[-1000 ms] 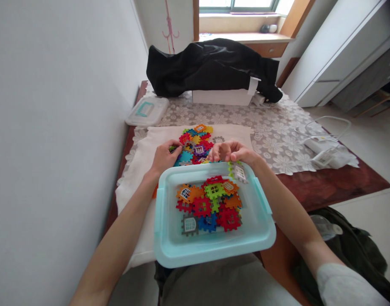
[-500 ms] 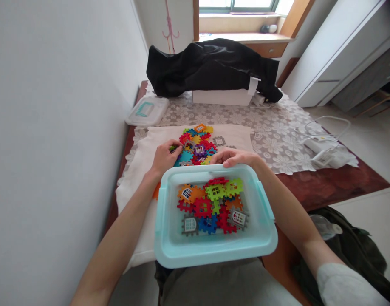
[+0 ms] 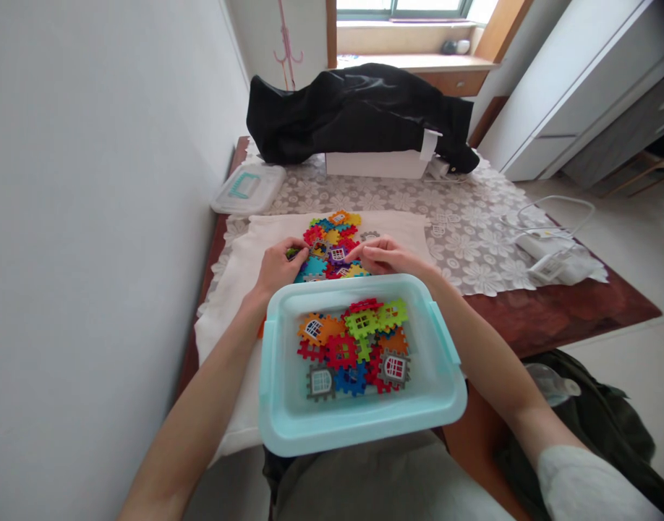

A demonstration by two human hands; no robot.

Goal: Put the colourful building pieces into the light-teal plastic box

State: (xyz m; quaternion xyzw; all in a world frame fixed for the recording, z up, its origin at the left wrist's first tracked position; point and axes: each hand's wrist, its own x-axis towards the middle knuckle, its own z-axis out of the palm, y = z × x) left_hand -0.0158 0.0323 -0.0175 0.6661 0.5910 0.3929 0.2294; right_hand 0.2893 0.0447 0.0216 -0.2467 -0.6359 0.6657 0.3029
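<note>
A pile of colourful notched plastic building pieces [image 3: 332, 235] lies on the white cloth beyond the tub. My left hand [image 3: 281, 269] is closed at the pile's left edge, with a bit of a green building piece [image 3: 293, 253] showing between thumb and fingers. Over the pile's right side is my right hand [image 3: 385, 256], fingers stretched out, the fingertips close to a purple piece with a white window [image 3: 338, 254]. I see nothing held in it. In front of both hands a light-blue plastic tub [image 3: 359, 427] contains more notched pieces [image 3: 341, 350] in red, green, orange, blue and grey.
A clear lid [image 3: 249, 189] with a teal handle lies at the back left, near the wall. Black fabric [image 3: 364, 108] covers a white box [image 3: 375, 165] at the back. A white device with a cable [image 3: 560, 260] lies on the right. The white cloth [image 3: 228, 289] spreads under the pile.
My right hand has moved from the tub's far rim away from me and left, over the pile, its fingers now stretched out. The tub has shifted slightly left. My left hand stays at the pile.
</note>
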